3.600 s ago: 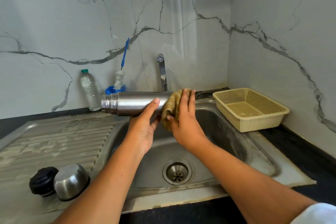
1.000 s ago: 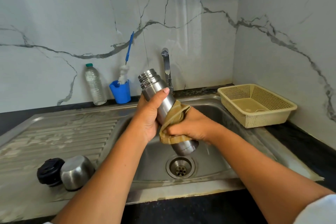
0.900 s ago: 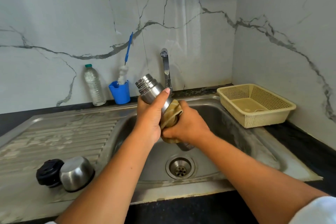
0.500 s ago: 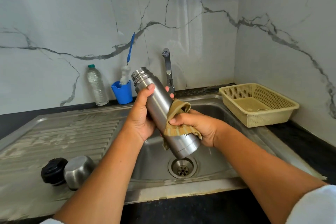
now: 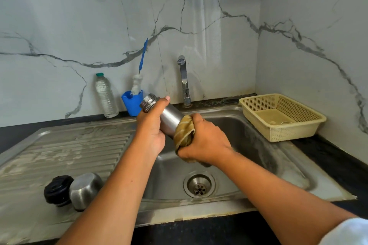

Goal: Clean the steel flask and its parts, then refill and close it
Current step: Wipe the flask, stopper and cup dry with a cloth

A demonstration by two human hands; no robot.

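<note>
Steel flask (image 5: 171, 117) tilted over sink (image 5: 249, 145), threaded neck up-left. Left hand (image 5: 151, 131) fingers (image 5: 164, 102) grasp it just below the neck. Right hand (image 5: 205, 143) fingers (image 5: 199, 120) grip yellow cloth (image 5: 184, 133) wrapped round the lower body. Steel cap (image 5: 84, 190) and black stopper (image 5: 57, 189) lie well below-left of the fingers.

To my right a yellow basket (image 5: 288, 132) sits on the dark desk (image 5: 338, 157). By the wall (image 5: 59, 16) stand a clear plastic bottle (image 5: 105, 96) and, just beside it, a blue cup (image 5: 131, 105) holding a brush (image 5: 137, 84).
</note>
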